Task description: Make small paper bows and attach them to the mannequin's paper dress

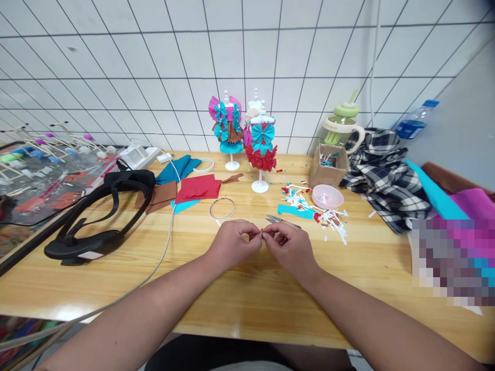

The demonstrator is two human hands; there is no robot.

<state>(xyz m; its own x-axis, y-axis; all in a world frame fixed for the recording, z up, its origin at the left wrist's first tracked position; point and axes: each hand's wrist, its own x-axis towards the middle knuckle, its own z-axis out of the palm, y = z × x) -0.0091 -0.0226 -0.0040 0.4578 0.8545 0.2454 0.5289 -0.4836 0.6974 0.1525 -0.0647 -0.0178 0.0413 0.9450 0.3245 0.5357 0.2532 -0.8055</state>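
Observation:
My left hand [235,241] and my right hand [292,248] meet over the table, thumbs and fingers pinched together at the tips. Between them is a tiny piece with a speck of red and white, too small to name. Just behind my right hand lie small scissors [275,219], partly hidden by it. A thin ring [222,208] rests on the wood beyond my left hand. Farther back stand small white dress forms, one in a turquoise and red pleated outfit [263,135], another in a pink, turquoise and brown one [227,123].
Paper scraps [297,200] lie around a pink bowl [327,197], near a cardboard box [328,166] and a green-lidded cup [344,126]. Red sheets [198,188] sit left, by a black headset [104,221] and a white cable [167,242]. Checked cloth [382,170] lies right.

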